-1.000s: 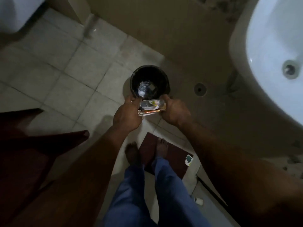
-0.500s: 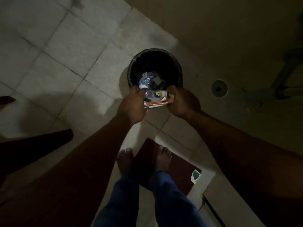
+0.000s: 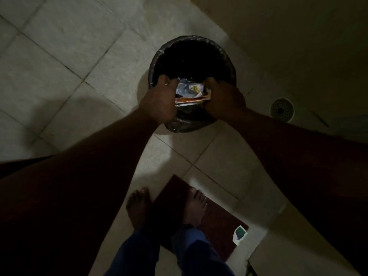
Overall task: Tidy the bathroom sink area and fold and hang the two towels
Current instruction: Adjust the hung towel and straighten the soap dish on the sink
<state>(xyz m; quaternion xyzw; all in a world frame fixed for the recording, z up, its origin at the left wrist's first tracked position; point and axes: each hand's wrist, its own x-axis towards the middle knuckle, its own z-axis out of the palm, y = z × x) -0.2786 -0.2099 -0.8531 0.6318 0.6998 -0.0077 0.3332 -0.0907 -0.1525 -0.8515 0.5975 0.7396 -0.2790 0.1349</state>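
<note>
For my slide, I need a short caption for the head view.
Left hand and right hand hold a bundle of wrappers over the black-lined bin.

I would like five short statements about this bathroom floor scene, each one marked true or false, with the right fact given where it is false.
1. The left hand and the right hand hold a bundle of wrappers over the bin. True.
2. A lid covers the bin. False: it is open and lined with a black bag.
3. The floor drain lies to the right of the bin. True.
4. The person wears shoes. False: the feet are bare.
5. A scrap of paper lies at a corner of the dark red mat. True.
</note>
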